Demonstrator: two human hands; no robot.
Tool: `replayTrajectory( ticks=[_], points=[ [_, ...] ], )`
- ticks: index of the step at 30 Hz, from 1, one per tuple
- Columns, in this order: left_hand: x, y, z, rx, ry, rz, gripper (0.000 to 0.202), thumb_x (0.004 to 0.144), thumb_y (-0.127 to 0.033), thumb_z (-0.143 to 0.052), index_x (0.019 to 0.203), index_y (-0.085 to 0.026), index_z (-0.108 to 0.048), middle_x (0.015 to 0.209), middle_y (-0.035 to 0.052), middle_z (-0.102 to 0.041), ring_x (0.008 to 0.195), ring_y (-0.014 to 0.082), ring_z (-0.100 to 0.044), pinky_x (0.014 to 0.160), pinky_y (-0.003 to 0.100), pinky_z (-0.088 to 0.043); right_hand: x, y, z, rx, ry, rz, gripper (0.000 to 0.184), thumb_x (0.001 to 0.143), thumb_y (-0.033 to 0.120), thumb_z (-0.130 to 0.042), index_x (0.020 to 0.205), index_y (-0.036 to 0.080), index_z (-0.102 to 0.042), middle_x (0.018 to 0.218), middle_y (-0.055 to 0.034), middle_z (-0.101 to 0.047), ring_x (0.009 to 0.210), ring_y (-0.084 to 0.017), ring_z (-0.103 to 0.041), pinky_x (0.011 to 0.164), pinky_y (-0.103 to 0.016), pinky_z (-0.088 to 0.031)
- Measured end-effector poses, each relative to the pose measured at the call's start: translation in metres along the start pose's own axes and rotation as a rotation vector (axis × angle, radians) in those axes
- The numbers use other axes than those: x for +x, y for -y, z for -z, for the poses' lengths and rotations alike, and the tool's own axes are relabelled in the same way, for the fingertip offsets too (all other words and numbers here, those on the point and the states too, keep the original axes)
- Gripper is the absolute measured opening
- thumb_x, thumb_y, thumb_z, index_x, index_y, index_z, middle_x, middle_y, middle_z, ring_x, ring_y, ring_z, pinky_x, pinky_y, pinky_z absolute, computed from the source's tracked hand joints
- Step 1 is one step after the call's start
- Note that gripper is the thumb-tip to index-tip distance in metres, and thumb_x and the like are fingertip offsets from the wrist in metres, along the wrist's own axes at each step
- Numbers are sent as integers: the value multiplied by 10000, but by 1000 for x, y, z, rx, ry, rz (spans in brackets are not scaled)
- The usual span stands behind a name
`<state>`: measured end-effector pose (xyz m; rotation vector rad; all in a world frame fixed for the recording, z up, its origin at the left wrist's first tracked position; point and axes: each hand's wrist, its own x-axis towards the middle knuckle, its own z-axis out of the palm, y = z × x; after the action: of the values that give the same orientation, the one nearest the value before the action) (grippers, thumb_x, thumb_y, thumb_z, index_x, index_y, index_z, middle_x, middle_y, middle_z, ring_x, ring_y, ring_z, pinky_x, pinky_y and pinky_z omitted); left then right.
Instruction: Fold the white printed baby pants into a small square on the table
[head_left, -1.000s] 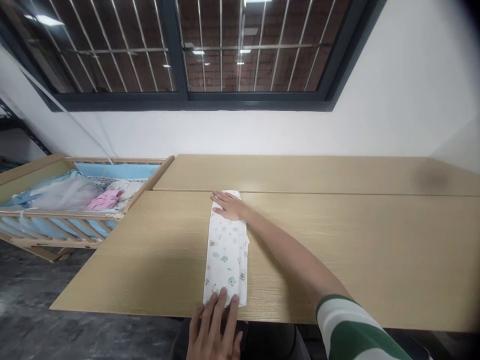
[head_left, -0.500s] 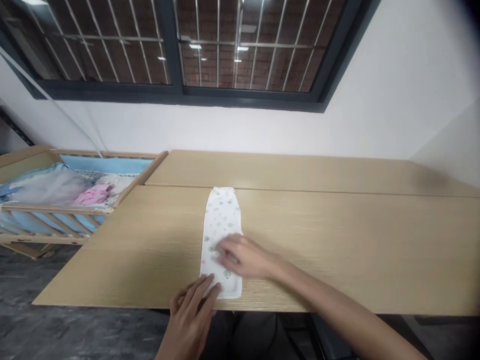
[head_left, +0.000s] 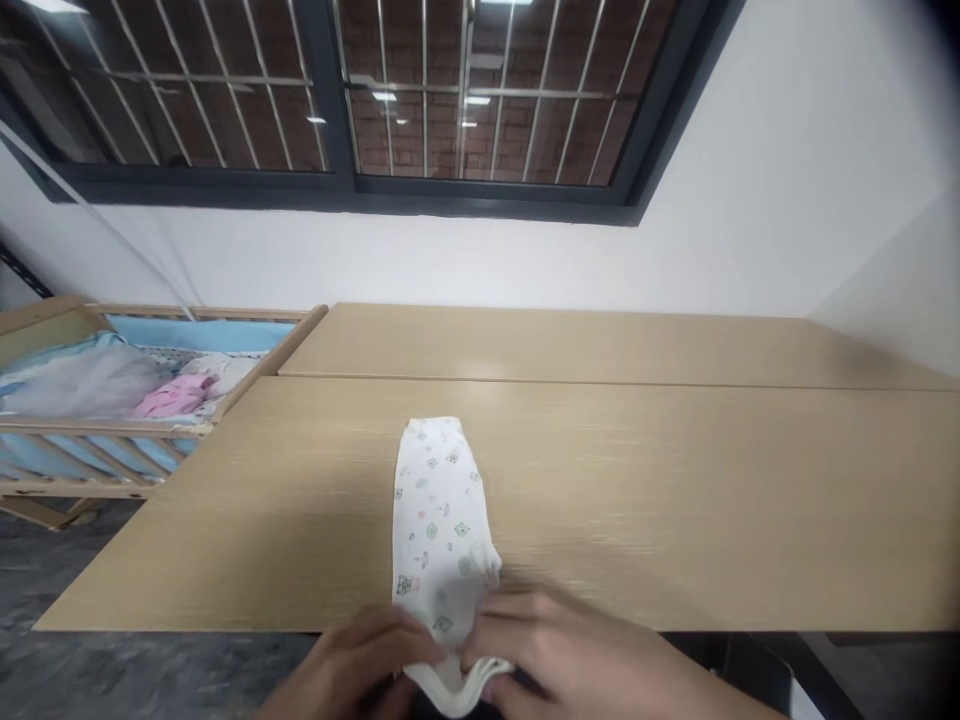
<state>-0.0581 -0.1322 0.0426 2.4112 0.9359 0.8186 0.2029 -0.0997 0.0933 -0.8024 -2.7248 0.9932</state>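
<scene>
A long folded white cloth (head_left: 439, 510) with small printed motifs lies lengthwise on the wooden table (head_left: 675, 500), its near end hanging over the table's front edge. My left hand (head_left: 352, 665) and my right hand (head_left: 559, 660) meet at that near end, each with fingers pinched closed on the cloth's folded layers. The near end is lifted and bunched between them. The far end of the cloth rests flat near the table's middle.
A wooden baby cot (head_left: 112, 390) with blue lining, a grey cloth and a pink garment (head_left: 169, 398) stands at the left, against the table. A second tabletop section (head_left: 600, 345) lies behind, against a white wall under a barred window. Dark floor is at the lower left.
My right hand slid from the cloth's far end back to its near end. Both hands now grip the near end, and the cloth has been pulled toward me over the table edge.
</scene>
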Motion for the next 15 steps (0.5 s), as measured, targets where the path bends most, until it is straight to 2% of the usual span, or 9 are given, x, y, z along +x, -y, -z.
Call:
replayTrajectory(
  ticks=[2, 4, 6, 8, 9, 11, 13, 15],
  points=[
    [8, 0, 8, -34, -72, 86, 311, 936, -146, -520, 1119, -316, -705, 1048, 0, -763, 893, 139, -730, 787, 201, -580, 4, 1, 14, 36, -43, -18, 339, 915, 157, -562, 1180, 333, -678, 1101, -12, -705, 1054, -188, -662, 924, -314, -534],
    [20, 8, 16, -41, -152, 178, 232, 943, -215, -550, 1080, -300, -718, 988, 3, -755, 854, 145, -718, 764, 218, -573, 14, -6, 27, 61, -124, -42, 254, 938, 197, -571, 1133, 305, -693, 1099, -34, -683, 1020, -193, -655, 871, -316, -534],
    [37, 24, 24, -7, -255, 261, 168, 933, -302, -584, 1007, -266, -730, 853, -5, -729, 753, 145, -682, 723, 234, -554, 29, -21, 38, 87, -229, -78, 185, 966, 289, -580, 1107, 284, -700, 1044, -44, -672, 904, -188, -647, 751, -304, -520],
    [59, 45, 32, 48, -333, 328, 196, 910, -361, -603, 985, -235, -733, 782, -8, -702, 688, 149, -638, 699, 250, -532, 49, -42, 47, 114, -345, -130, 214, 958, 382, -611, 1112, 257, -691, 905, -29, -655, 749, -171, -602, 631, -281, -466],
    [71, 56, 35, 67, -337, 359, 219, 906, -369, -602, 1001, -220, -731, 791, -1, -705, 686, 153, -630, 700, 255, -522, 61, -54, 50, 133, -404, -162, 251, 936, 403, -640, 1122, 239, -677, 837, -12, -637, 687, -159, -571, 592, -269, -435],
    [94, 78, 37, 97, -261, 421, 250, 920, -335, -576, 1064, -188, -719, 869, 26, -734, 729, 164, -646, 718, 256, -504, 85, -79, 53, 184, -526, -223, 303, 880, 378, -701, 1119, 200, -645, 793, 4, -624, 653, -146, -551, 574, -253, -411],
    [115, 97, 36, 141, -173, 468, 262, 941, -267, -529, 1100, -156, -705, 972, 68, -754, 815, 178, -675, 747, 254, -490, 108, -105, 53, 222, -611, -276, 268, 851, 320, -713, 1064, 178, -634, 826, -9, -646, 681, -145, -575, 593, -248, -424],
    [131, 114, 32, 196, -139, 496, 265, 948, -202, -490, 1097, -137, -699, 1037, 100, -754, 897, 195, -685, 770, 257, -478, 126, -128, 51, 238, -665, -329, 176, 848, 259, -687, 991, 172, -634, 842, -19, -660, 712, -148, -597, 616, -244, -441]
  ],
)
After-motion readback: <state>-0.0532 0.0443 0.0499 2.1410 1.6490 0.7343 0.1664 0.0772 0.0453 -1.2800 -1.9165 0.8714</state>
